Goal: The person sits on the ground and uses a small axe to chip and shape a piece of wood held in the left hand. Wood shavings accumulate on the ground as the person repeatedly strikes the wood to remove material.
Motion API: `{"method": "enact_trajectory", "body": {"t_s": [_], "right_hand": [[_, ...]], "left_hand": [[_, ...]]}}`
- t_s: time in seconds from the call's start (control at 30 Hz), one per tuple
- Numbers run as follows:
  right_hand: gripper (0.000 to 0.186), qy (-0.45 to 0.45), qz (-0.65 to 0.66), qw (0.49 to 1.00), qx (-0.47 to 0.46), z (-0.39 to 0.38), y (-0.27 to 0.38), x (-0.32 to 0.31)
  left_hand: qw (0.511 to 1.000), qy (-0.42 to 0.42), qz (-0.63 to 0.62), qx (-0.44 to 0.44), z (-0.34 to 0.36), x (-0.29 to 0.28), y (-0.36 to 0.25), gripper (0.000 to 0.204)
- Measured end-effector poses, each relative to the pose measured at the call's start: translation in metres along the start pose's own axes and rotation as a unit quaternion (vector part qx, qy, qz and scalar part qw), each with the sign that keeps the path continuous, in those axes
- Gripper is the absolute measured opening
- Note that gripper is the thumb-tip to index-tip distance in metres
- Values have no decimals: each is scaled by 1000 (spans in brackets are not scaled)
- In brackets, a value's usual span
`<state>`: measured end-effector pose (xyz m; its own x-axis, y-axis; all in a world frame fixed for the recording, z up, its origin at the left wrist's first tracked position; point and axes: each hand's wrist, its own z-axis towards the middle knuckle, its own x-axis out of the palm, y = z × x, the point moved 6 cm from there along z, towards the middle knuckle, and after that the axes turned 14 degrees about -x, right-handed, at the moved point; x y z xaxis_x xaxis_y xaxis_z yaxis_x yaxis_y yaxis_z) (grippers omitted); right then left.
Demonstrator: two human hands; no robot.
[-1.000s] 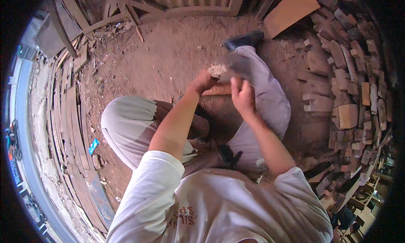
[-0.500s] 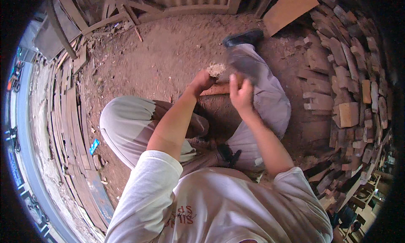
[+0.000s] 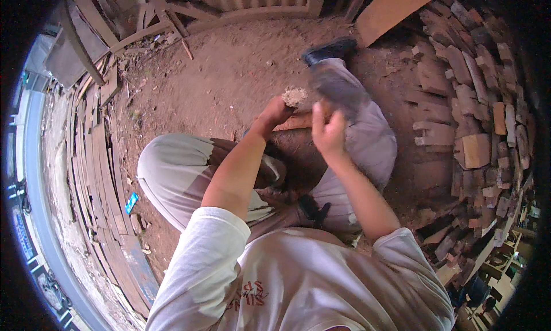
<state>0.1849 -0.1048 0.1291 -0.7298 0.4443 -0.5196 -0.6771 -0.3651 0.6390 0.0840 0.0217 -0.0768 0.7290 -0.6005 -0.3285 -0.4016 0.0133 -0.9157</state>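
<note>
My left hand (image 3: 274, 113) is closed around a piece with a pale, frayed, fibrous end (image 3: 294, 97). Most of that piece is hidden by the fingers. Just to the right, my right hand (image 3: 330, 133) grips the brown handle of a broad, dark-bladed tool (image 3: 340, 88), its blade smeared by motion, so its exact kind is unclear. The blade stands above my right trouser leg, apart from the fibrous end. Below my left hand, a reddish-brown wooden piece (image 3: 295, 122) lies between my legs.
I sit on a dirt floor (image 3: 201, 84), my right leg stretched out to a dark boot (image 3: 330, 49). Stacked wood offcuts (image 3: 479, 118) line the right side, with a tan board (image 3: 390, 12) behind. Long planks (image 3: 94, 176) lie on the left near a blue wrapper (image 3: 132, 203).
Both hands stay in nearly the same place with the same grips. The dark blade is blurred in both frames and reaches slightly farther right now. The whole view has shifted a little.
</note>
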Motion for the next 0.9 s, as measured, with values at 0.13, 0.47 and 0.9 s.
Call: {"method": "enact_trajectory", "body": {"t_s": [0.13,0.47,0.9], "right_hand": [[37,90,-91,989,80,-31,-40,37],[37,22,68,904,422,-99,-106,25],[35,340,-56,840,419,-111,-108,62]], "left_hand": [[998,-16,65,6,-18,-7,-25,26],[996,-49,64,42,-22,-4,-27,32],[990,-80,109,40,-16,-35,-8,13]]}}
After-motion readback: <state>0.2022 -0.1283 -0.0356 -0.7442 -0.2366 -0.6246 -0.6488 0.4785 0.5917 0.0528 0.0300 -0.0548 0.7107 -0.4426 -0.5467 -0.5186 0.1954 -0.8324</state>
